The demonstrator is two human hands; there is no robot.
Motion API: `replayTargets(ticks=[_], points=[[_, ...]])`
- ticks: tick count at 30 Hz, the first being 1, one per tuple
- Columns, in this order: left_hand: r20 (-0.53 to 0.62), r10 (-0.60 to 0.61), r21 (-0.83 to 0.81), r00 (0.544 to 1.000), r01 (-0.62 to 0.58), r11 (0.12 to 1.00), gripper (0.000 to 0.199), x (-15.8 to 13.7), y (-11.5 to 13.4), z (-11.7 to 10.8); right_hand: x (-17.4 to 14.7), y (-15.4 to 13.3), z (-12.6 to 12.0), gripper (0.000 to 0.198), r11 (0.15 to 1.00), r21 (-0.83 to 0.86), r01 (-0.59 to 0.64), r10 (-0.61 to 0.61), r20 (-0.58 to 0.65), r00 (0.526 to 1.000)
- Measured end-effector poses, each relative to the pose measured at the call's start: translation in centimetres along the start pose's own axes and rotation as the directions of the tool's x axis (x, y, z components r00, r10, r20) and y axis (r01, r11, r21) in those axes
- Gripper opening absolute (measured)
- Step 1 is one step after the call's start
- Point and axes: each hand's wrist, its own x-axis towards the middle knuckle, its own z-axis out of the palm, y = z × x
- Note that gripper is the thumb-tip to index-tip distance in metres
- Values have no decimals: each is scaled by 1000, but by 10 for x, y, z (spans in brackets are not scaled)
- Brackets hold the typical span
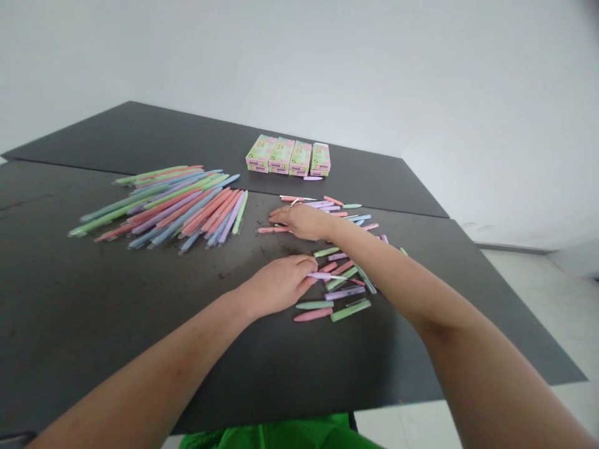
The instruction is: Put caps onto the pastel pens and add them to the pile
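Observation:
My left hand (287, 282) is closed round a purple pen front section (319, 275), whose thin white refill points to the right. Farther back, my right hand (305, 220) reaches over the loose pen parts with its fingers stretched to the left. A pink pen barrel (270, 230) shows just beneath those fingers; whether they touch it I cannot tell. Between and around my hands lie several loose pen parts in pastel colours, among them a green barrel with a clip (350, 310), a pink front section (312, 315) and a purple barrel (345, 292). My right forearm hides some of them.
A large fanned pile of pastel pens (187, 209) lies on the left of the dark table (140, 299). Several small pink and green boxes (279, 156) stand in a row at the back, with a purple pen part (312, 178) before them. A pale wall rises behind.

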Motion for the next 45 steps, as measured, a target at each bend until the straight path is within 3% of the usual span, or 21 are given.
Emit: replayTargets(ticks=[2,5,9,14,16,21,24,32,36,39,42,45], points=[[0,3,-4,1000,-3,1000,21,0,0,0,-13,-1,-6,46,998,49,-37,39,-39,998],[4,-4,-19,1000,4,1000,22,0,0,-2,-41,-5,-17,53,979,153,-136,165,-195,967],[-56,-76,-30,996,75,997,24,2,-6,-8,-92,-15,-30,44,922,277,-270,360,-360,861],[-300,-195,-36,934,193,981,27,5,-23,-15,-146,-38,-28,30,813,417,-406,565,-393,726],[-337,-268,-69,903,260,963,30,6,-28,-16,-157,-49,-22,25,806,432,-405,570,-376,731],[-307,-325,-97,894,310,946,33,7,-29,-16,-160,-62,-4,19,891,354,-284,390,-277,878],[-298,-328,-92,897,315,945,36,7,-27,-16,-155,-59,9,17,912,316,-262,352,-275,895],[-293,-234,1,927,245,969,33,7,-33,-11,-145,-52,22,24,905,246,-346,420,-404,813],[-279,-252,18,927,267,963,34,6,-33,-11,-162,-49,8,25,834,303,-461,552,-475,685],[-266,-265,19,927,280,960,31,5,-33,-11,-183,-47,-6,15,704,397,-588,709,-344,616],[-237,-259,29,936,273,962,28,6,-33,-12,-199,-45,-15,15,627,441,-642,761,-175,624],[-220,-255,38,942,269,962,28,6,-34,-12,-203,-45,-18,18,618,421,-664,758,-96,645]])
